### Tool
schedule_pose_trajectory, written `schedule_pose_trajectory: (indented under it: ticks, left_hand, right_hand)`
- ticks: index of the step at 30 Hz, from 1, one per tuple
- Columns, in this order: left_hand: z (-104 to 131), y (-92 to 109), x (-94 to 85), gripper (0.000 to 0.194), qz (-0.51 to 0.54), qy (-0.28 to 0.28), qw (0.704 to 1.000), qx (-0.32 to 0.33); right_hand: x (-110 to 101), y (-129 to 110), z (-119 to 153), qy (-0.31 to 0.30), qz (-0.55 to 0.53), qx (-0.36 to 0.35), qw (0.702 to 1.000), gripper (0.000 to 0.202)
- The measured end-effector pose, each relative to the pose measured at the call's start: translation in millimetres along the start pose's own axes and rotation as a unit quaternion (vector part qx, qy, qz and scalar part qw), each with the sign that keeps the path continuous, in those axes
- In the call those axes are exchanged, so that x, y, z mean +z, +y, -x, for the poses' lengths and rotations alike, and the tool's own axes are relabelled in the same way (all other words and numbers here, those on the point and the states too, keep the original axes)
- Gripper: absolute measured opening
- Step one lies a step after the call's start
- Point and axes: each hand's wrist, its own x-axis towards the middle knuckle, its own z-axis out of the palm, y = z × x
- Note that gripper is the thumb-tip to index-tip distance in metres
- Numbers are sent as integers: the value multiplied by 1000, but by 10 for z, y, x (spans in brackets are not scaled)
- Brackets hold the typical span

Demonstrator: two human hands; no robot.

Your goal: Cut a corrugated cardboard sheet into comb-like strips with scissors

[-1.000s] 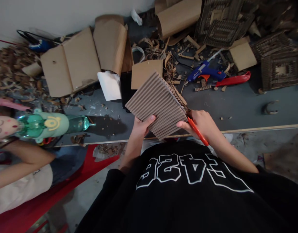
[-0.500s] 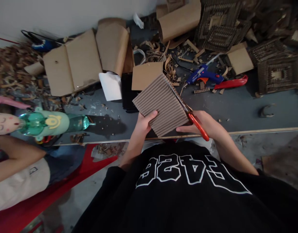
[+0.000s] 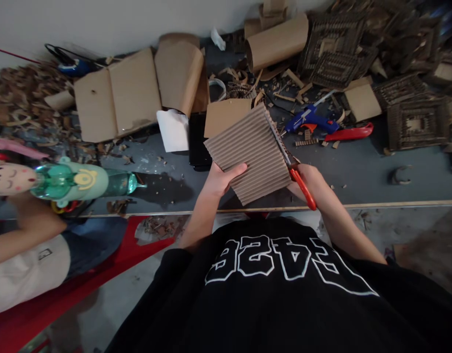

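My left hand [image 3: 221,180] grips a squarish sheet of corrugated cardboard [image 3: 253,152] by its lower left edge, thumb on top of the ridges and fingers underneath. A pair of scissors with orange-red handles [image 3: 303,189] is held in my right hand [image 3: 311,176]. Its blades lie along the sheet's right edge, where a narrow strip shows beside them. Some of my right fingers are hidden behind the sheet and the handles. Behind the sheet lies a flat piece of plain cardboard [image 3: 226,115], partly covering a black object [image 3: 197,142].
A blue glue gun [image 3: 310,120] and a red-handled tool [image 3: 349,132] lie to the right. Ridged cardboard squares [image 3: 417,125] are piled at far right. Left are a folded cardboard sheet [image 3: 134,95], a green bottle [image 3: 86,181], many scraps [image 3: 23,98] and another person's arm [image 3: 31,230].
The scissors' handles have drawn closer together and the blades look more closed along the edge. My right fingers have curled in under the sheet. The view has shifted slightly.
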Motion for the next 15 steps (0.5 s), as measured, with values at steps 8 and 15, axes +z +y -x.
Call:
schedule_pose_trajectory:
  ticks: [8,15]
  left_hand:
    - [89,-48,32,79,24,-10,999,-20]
    - [101,-116,-42,67,33,39,998,-23]
  right_hand:
    - [-67,-36,22,33,-17,54,998,27]
    - [-90,-66,73,-52,-83,-50,994,38]
